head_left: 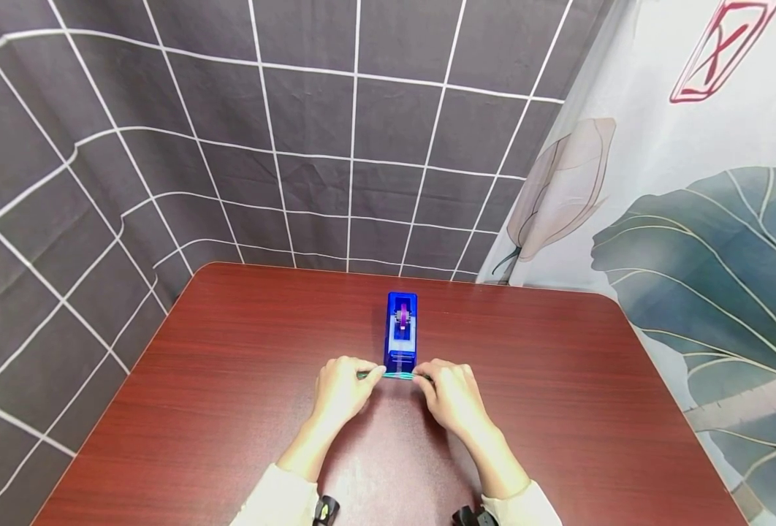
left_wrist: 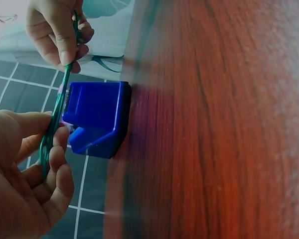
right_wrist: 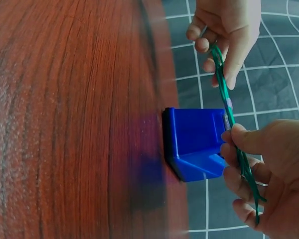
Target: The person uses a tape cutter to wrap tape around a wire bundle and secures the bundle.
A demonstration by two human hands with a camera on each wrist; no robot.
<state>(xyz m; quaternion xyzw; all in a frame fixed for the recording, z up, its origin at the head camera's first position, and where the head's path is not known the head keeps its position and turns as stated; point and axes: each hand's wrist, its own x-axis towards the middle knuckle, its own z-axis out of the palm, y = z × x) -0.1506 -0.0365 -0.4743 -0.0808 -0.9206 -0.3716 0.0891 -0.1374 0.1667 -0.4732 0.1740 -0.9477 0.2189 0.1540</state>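
Observation:
A blue tape dispenser point(head_left: 401, 358) stands on the table, its roll showing a purple core. Just in front of its near end, a thin bundle of green strands point(head_left: 398, 375) is stretched sideways between both hands. My left hand point(head_left: 340, 391) pinches one end between thumb and fingers. At the other end my right hand point(head_left: 454, 394) grips it the same way, and loose strand tips point(right_wrist: 258, 201) show by its palm. A small pale purple patch point(right_wrist: 229, 104) marks the bundle's middle in the right wrist view. What the strands are made of I cannot tell.
The reddish-brown wooden table point(head_left: 243, 351) has rounded far corners. Behind it hangs a dark grey cloth point(head_left: 309, 109) with a white grid. A white curtain point(head_left: 644, 146) with leaf and flower prints hangs on the right.

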